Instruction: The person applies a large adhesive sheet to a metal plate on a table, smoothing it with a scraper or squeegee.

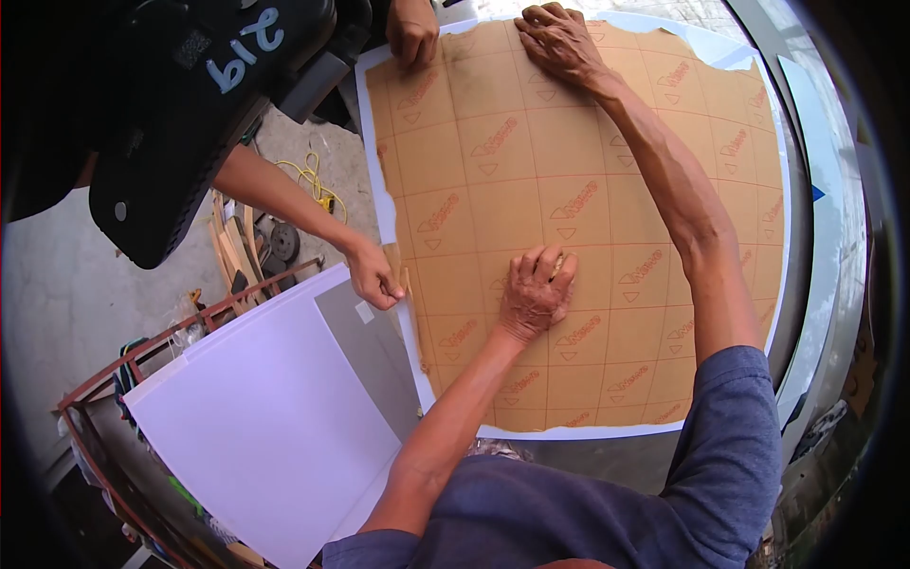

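Note:
A large white-edged sheet (493,204) with brown printed paper on its face spreads across the view. My left hand (537,296) rests on its middle, fingers curled round a small tan thing, mostly hidden. At the sheet's far edge, my right hand (559,43) has its bent fingers closed over the border. The brown paper has torn, uneven edges, with a white strip (706,45) bare at the top right.
Another person's hand (376,275) pinches at the sheet's left edge; their other hand (412,33) lies at its top left corner. White panels (261,398) lean on a rusty frame (95,384). A black chair-like object (161,114), wood pieces (232,248) and a yellow cord (313,180) are left.

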{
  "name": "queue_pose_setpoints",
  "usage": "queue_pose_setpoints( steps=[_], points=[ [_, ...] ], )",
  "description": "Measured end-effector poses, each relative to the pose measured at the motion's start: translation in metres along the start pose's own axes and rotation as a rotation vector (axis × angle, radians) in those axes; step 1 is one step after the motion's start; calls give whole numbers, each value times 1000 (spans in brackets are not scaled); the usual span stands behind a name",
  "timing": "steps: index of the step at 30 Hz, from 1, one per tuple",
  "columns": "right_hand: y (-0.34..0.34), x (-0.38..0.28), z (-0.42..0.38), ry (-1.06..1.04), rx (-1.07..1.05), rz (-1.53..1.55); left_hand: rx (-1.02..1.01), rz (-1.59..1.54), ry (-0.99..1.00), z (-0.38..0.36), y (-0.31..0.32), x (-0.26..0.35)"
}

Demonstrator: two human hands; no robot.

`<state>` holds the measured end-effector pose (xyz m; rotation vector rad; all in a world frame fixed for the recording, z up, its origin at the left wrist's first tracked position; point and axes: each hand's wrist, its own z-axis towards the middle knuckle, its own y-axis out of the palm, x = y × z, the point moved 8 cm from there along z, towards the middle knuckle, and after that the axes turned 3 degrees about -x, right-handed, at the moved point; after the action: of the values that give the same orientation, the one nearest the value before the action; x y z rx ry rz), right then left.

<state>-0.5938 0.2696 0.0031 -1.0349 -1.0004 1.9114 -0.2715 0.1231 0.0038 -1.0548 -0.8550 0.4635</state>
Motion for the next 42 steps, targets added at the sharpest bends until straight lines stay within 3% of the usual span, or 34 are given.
queue_pose_setpoints(
  steps=[6, 15, 20, 29, 30, 33, 36, 39, 42],
  points=[
    [-7, 5, -1, 147, 133, 98, -12, 17, -11, 0, 3, 0],
    [-2, -6, -9, 38, 8, 12, -1, 15, -2, 0, 1, 1],
    [-9, -3, -4, 146, 51, 78, -5, 37, 1, 2, 2, 0],
    [8, -11, -8, 45, -72, -98, 3, 25, 1, 0, 0, 2],
    [17, -6, -7, 79, -176, -62, -4, 30, -5, -3, 2, 3],
    [-3, -14, -1, 182, -63, 82, -8, 25, -8, -1, 4, 0],
    [11, -22, -3, 92, 59, -115, -24, 13, -12, -3, 3, 0],
    [8, -24, -4, 138, 9, -65, -14, 15, -9, 0, 3, 0],
    [19, -23, -10, 104, 116, -141, -13, 21, -7, 0, 2, 1]
  ],
)
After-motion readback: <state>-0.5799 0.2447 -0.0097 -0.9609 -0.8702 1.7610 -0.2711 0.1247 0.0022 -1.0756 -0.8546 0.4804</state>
